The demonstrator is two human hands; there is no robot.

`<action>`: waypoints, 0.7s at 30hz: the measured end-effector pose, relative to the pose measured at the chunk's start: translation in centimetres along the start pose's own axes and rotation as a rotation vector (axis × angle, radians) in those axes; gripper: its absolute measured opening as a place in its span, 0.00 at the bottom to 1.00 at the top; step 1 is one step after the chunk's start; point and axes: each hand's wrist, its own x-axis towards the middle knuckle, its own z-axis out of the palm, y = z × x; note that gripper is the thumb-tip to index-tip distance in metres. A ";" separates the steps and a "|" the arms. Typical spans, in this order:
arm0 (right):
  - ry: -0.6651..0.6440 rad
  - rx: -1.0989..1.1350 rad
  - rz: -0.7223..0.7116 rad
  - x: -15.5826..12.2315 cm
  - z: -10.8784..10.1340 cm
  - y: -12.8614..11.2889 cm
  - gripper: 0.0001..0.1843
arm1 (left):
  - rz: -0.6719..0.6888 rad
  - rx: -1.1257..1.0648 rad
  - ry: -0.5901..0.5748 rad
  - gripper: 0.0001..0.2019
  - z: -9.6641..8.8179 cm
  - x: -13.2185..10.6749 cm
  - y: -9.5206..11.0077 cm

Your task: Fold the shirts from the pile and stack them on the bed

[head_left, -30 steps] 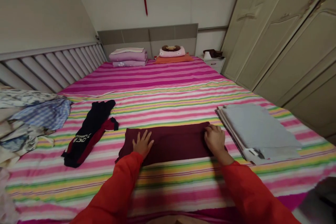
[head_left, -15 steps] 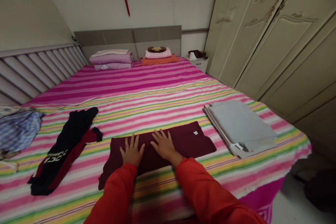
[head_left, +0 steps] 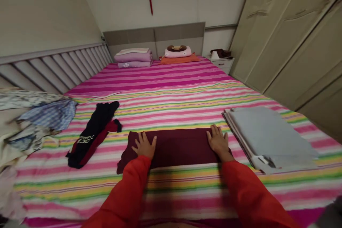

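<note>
A dark maroon garment (head_left: 176, 146) lies folded into a long flat strip on the striped bedsheet (head_left: 171, 107) in front of me. My left hand (head_left: 144, 146) rests flat on its left end, fingers spread. On the garment's right end my right hand (head_left: 217, 141) presses down flat with fingers stretched out. Both arms wear red sleeves. Neither hand holds anything.
A black and red garment (head_left: 92, 133) lies left of the maroon one. A stack of folded grey cloth (head_left: 267, 137) sits to the right. Loose clothes (head_left: 32, 121) pile at the left edge. Folded bedding (head_left: 133, 57) and a pillow (head_left: 177, 52) lie by the headboard; wardrobe doors (head_left: 294, 32) stand right.
My right hand slid from the garment's middle, beside the left hand, out to its right end. The left hand stayed on the left end.
</note>
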 end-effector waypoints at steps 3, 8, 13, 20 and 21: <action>0.038 0.029 -0.004 0.1 0.7 0.4 0.33 | 0.217 -0.066 0.032 0.31 -0.1 -1.0 3.1; 0.050 0.032 -0.020 0.0 0.8 0.5 0.33 | 0.492 -0.059 -0.139 0.28 2.1 -0.5 6.0; 0.018 0.018 0.005 -0.1 0.3 0.2 0.34 | 0.264 0.067 -0.046 0.30 2.4 3.3 0.1; 0.022 0.019 0.015 0.1 0.5 0.1 0.33 | 0.022 0.107 0.032 0.30 -0.1 6.3 -7.7; 0.027 0.027 0.011 0.1 0.6 0.1 0.32 | -0.007 0.108 0.052 0.30 -0.4 6.4 -7.7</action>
